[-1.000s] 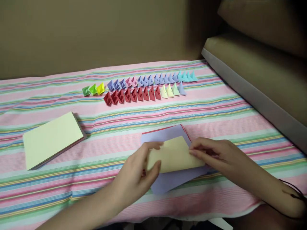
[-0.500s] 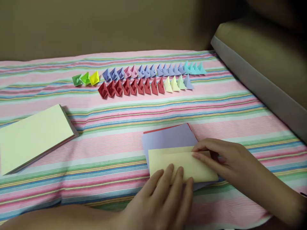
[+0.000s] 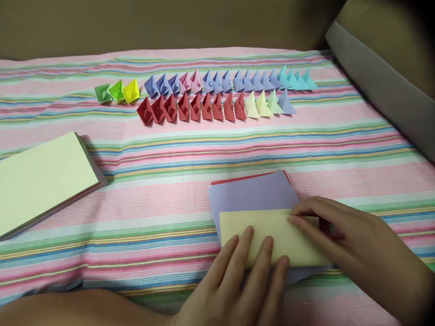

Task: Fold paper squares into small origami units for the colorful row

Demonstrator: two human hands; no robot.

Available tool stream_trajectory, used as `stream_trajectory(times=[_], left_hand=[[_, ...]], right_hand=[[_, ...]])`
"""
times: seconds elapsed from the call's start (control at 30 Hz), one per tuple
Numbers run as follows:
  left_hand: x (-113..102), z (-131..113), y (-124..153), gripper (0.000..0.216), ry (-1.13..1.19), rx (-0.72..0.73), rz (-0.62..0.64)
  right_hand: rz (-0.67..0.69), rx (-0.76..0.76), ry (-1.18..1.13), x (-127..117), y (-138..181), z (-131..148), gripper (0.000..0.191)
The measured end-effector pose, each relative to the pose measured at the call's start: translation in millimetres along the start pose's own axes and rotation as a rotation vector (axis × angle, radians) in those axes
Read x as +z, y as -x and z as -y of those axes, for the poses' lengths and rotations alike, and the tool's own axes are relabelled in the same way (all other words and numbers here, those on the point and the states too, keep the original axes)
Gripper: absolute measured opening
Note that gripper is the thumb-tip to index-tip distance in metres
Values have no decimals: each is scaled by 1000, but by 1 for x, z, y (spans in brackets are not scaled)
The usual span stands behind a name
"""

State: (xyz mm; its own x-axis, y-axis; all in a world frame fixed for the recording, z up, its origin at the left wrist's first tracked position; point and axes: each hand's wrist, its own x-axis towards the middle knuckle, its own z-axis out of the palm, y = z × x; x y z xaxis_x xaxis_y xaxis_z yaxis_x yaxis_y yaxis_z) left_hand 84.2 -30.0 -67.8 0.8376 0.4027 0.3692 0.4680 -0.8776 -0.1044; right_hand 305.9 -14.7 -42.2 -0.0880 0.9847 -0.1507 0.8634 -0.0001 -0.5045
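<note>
A folded pale yellow paper [image 3: 272,228] lies on a lilac sheet [image 3: 253,192], with a red sheet edge [image 3: 244,178] showing beneath. My left hand [image 3: 243,280] rests flat on the yellow paper's near edge, fingers stretched out. My right hand [image 3: 335,228] presses its fingertips on the paper's right end, fingers curled together over the fold.
Two rows of small folded paper pieces [image 3: 204,95] in green, yellow, lilac, pink, red and blue stand at the far side. A stack of paper with a pale yellow top [image 3: 42,176] lies at the left. A striped cloth [image 3: 152,149] covers the surface. A cushioned seat edge [image 3: 384,77] rises at the right.
The yellow paper went from being held up in both hands to folded flat on the lilac sheet. My left hand moved to the near edge and flattened on it. The view tilted down.
</note>
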Motion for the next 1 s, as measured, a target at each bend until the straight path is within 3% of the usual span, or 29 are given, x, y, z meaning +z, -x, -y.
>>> stream_trajectory(times=[0.33,1.0], left_hand=[[7,-3,8,39,-13,-34,33],[11,-4,11,41,-8,-80,69]], right_hand=[[-13,83,123,6,0,-1,28],[-85,40,193,11,2,-3,28]])
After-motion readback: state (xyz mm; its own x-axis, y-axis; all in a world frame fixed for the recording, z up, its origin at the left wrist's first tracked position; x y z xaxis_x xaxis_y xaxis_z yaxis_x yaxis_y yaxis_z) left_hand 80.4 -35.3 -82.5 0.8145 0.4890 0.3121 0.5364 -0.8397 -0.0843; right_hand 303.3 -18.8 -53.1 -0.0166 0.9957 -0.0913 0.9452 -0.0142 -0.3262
